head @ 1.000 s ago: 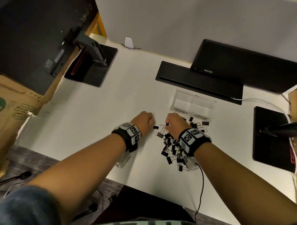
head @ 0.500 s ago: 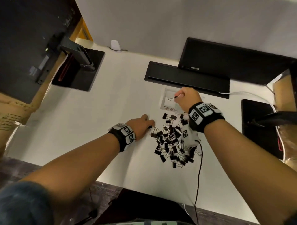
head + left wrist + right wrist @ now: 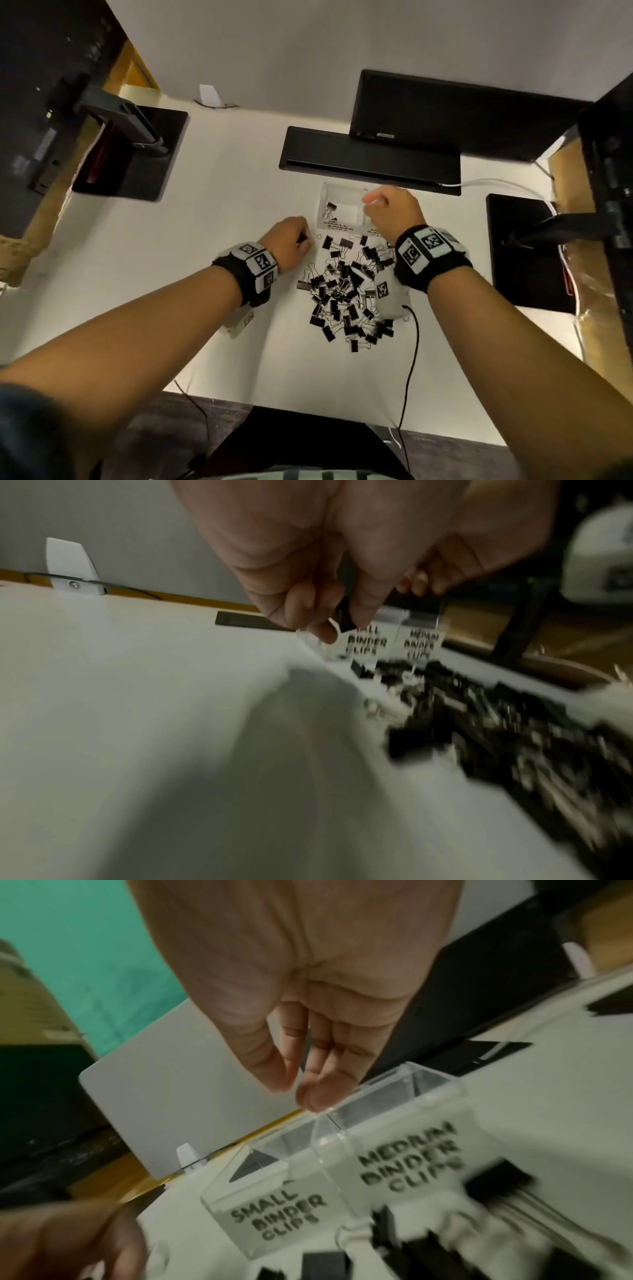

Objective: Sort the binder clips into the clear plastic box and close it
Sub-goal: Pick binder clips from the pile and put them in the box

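White desk (image 3: 171, 274), black binder clips (image 3: 346, 294) heaped before the clear plastic box (image 3: 339, 214), left hand (image 3: 289, 243) pinching a small clip (image 3: 344, 615), right hand (image 3: 390, 209) empty-fingered above the box, sorting barely begun, next drop needs the small-clip compartment.

Since 0.5 s ago the right hand (image 3: 390, 212) has let go of its small clip (image 3: 331, 207), which now lies in the box's (image 3: 342, 186) left compartment. The left hand (image 3: 289, 245) has lifted from the table, pinching 1 small black binder clip (image 3: 344, 616) from the pile's far-left edge.
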Action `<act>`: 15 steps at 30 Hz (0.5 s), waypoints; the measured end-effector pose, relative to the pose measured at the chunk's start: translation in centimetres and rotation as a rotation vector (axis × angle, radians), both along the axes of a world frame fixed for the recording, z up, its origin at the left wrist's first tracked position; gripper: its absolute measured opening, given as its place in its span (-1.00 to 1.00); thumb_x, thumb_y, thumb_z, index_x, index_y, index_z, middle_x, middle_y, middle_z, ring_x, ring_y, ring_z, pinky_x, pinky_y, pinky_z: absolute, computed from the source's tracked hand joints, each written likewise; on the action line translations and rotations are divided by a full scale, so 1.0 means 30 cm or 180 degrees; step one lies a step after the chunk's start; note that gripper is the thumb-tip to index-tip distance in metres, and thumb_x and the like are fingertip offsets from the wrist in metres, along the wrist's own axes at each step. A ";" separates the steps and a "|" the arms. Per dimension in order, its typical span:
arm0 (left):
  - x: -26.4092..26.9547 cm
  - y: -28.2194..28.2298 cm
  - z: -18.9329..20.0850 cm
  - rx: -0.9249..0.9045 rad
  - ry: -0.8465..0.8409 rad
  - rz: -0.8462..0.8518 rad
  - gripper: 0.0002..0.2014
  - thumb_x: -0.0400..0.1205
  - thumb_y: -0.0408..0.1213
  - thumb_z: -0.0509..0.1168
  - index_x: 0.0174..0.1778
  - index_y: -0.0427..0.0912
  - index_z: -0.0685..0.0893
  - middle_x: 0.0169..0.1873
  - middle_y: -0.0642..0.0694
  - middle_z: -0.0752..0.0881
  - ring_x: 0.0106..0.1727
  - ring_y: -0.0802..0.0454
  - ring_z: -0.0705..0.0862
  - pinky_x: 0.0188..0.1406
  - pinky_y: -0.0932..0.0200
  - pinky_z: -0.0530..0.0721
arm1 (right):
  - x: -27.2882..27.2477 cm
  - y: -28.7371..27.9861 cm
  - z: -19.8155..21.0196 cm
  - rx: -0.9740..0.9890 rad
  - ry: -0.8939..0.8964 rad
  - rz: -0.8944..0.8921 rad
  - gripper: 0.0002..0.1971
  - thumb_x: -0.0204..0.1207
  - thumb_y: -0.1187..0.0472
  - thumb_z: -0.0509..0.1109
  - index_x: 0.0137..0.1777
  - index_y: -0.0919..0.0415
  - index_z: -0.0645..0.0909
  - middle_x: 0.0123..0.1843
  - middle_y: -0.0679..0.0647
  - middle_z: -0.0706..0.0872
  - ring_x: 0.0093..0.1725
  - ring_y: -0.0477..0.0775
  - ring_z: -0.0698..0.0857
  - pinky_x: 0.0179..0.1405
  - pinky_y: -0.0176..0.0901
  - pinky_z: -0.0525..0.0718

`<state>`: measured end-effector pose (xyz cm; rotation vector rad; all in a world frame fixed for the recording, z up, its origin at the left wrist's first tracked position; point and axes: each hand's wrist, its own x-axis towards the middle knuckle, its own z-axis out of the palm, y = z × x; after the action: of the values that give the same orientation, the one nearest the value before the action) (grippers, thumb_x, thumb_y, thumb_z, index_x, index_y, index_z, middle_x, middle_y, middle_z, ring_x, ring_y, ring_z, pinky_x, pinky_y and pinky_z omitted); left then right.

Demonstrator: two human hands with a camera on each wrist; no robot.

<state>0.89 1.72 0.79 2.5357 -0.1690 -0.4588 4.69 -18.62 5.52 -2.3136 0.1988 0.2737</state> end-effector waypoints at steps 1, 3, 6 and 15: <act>0.024 -0.020 0.021 -0.0138 -0.0048 0.0071 -0.95 0.66 -0.29 0.23 -0.10 -0.16 0.53 -0.23 0.04 0.55 -0.26 0.15 0.51 -0.33 0.39 0.38 | -0.030 -0.019 -0.010 0.0026 0.0027 -0.0011 -0.82 0.57 0.31 0.23 -0.05 0.25 0.68 0.10 0.11 0.74 -0.03 0.01 0.67 0.09 -0.07 0.72; 0.076 -0.064 0.060 -0.0350 -0.0185 0.0111 -0.96 0.63 -0.31 0.27 -0.06 -0.19 0.60 -0.17 0.01 0.61 -0.19 0.13 0.57 -0.25 0.41 0.46 | -0.095 -0.042 -0.042 -0.0007 0.0182 0.0050 -0.78 0.60 0.30 0.21 -0.04 0.36 0.68 0.08 0.15 0.77 -0.08 -0.02 0.67 0.08 -0.09 0.72; 0.152 -0.128 0.102 -0.0320 -0.0316 0.0039 -0.93 0.62 -0.32 0.26 -0.04 -0.18 0.63 -0.08 -0.06 0.68 -0.10 0.03 0.64 -0.05 0.20 0.66 | -0.175 -0.054 -0.107 -0.0148 0.0421 0.0242 -0.78 0.59 0.30 0.23 0.02 0.22 0.73 0.09 0.05 0.76 -0.03 -0.05 0.67 0.16 -0.11 0.69; 0.226 -0.199 0.105 0.0269 -0.0133 -0.0019 -0.74 0.66 -0.32 0.23 0.28 -0.17 0.57 0.21 -0.19 0.66 0.16 -0.12 0.66 0.15 0.07 0.63 | -0.261 -0.069 -0.173 -0.0679 0.0729 0.0426 -0.76 0.54 0.26 0.27 0.16 0.10 0.65 0.07 0.01 0.71 -0.04 0.06 0.70 0.03 -0.01 0.72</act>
<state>7.66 -4.24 3.93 2.6294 -0.1762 -0.4238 -3.14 -20.69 0.33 -2.5085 0.1950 0.6127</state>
